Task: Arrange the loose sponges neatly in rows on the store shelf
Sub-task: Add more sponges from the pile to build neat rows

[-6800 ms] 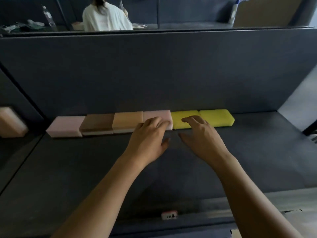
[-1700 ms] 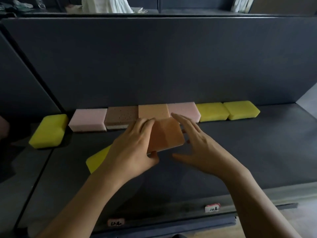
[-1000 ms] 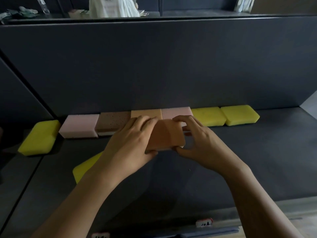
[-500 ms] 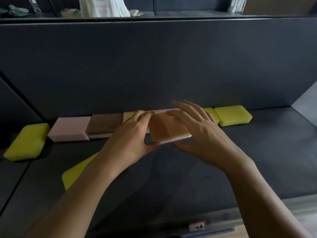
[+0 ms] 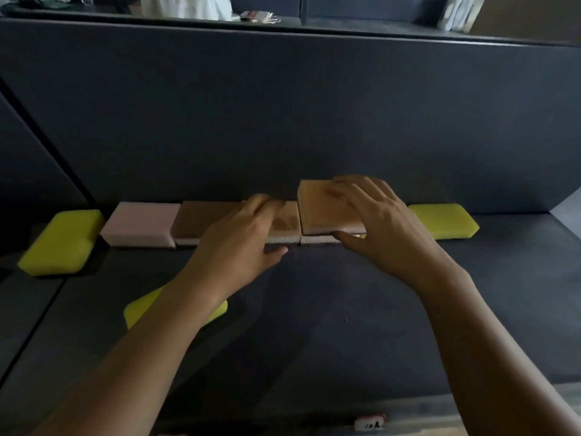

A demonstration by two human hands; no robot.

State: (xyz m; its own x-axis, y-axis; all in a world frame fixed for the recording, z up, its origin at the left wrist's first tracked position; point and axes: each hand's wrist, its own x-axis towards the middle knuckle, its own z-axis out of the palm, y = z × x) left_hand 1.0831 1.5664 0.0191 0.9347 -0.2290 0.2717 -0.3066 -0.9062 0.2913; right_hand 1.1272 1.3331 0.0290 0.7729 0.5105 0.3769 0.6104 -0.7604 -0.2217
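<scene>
A row of sponges runs along the back of the dark shelf (image 5: 345,309): a pink sponge (image 5: 141,223), a brown sponge (image 5: 196,223), a tan sponge (image 5: 287,226) and a yellow sponge (image 5: 443,220) at the right end. An orange sponge (image 5: 320,209) lies stacked on the row's fourth sponge, whose front edge (image 5: 317,239) shows beneath. My right hand (image 5: 377,221) grips the orange sponge, fingers on top and thumb at its front. My left hand (image 5: 242,240) rests flat over the brown and tan sponges, holding nothing.
A loose yellow sponge (image 5: 59,242) lies at the far left beyond a shelf divider. Another yellow sponge (image 5: 141,308) lies mid-shelf, partly under my left forearm. A price tag (image 5: 369,423) sits on the shelf's front edge. A person in white (image 5: 185,6) is behind the back panel.
The orange sponge was lifted from in front of the row and moved right, onto the fourth sponge. My left hand let go of it and dropped onto the row.
</scene>
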